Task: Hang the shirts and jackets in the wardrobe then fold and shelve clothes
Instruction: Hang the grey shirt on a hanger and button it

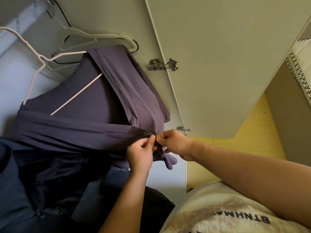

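At far left, dark clothes (42, 174) lie heaped below a pink hanger (33, 52) carrying the purple shirt (94, 105), which hangs inside the wardrobe. A white hanger (94, 37) hangs bare just behind it. The print on the pale strip at top left is too blurred for me to read. My left hand (141, 153) pinches the shirt's snap-studded front edge, and my right hand (175, 143) pinches the same edge, fingertips nearly meeting. Just right of the shirt's shoulder stands the wardrobe door (218, 64), open on its hinge (163, 64). There is yellow floor (244, 148) beyond its lower edge. My T-shirt (227, 214) reads "BTNHM", upside down and cut off by my arm.
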{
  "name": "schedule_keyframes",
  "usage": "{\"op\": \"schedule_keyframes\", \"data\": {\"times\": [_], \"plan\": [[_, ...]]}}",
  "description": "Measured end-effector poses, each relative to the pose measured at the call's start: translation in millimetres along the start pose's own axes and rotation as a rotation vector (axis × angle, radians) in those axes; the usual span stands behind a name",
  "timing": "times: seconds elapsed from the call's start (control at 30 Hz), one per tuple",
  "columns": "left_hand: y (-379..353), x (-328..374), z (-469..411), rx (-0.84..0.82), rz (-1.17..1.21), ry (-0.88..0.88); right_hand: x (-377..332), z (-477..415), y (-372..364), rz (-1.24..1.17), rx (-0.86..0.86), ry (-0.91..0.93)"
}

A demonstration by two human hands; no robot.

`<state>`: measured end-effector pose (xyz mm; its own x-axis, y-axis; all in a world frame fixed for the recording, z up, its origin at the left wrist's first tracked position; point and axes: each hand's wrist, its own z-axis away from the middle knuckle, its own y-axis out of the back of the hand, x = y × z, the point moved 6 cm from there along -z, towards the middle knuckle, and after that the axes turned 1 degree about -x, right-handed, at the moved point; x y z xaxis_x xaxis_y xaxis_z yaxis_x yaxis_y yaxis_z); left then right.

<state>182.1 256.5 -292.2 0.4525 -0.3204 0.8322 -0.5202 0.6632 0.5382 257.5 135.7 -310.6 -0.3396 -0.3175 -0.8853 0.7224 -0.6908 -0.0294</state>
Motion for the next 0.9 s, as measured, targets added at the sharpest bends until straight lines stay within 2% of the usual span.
{"op": "schedule_keyframes", "data": {"times": [0.1,0.27,0.43,0.57,0.63,0.77,0.9], "plan": [[-5,6,1,-0.068,-0.029,-0.025,1,0,5,-0.047,0.039,-0.008],[-10,-3,1,-0.162,0.187,0.161,5,1,9,-0.205,0.054,-0.027],[-7,1,2,-0.136,0.057,0.030,7,1,7,-0.332,0.016,-0.066],[-12,-2,0,-0.145,0.038,0.052,11,-2,5,-0.356,0.042,-0.094],[-10,-1,-3,-0.120,0.000,0.031,13,-3,7,-0.290,0.069,-0.097],[-4,6,-6,-0.033,-0.092,-0.001,19,-4,9,-0.008,0.054,-0.086],[-4,4,-7,-0.014,0.032,0.092,19,-4,5,0.113,0.000,-0.068]]}}
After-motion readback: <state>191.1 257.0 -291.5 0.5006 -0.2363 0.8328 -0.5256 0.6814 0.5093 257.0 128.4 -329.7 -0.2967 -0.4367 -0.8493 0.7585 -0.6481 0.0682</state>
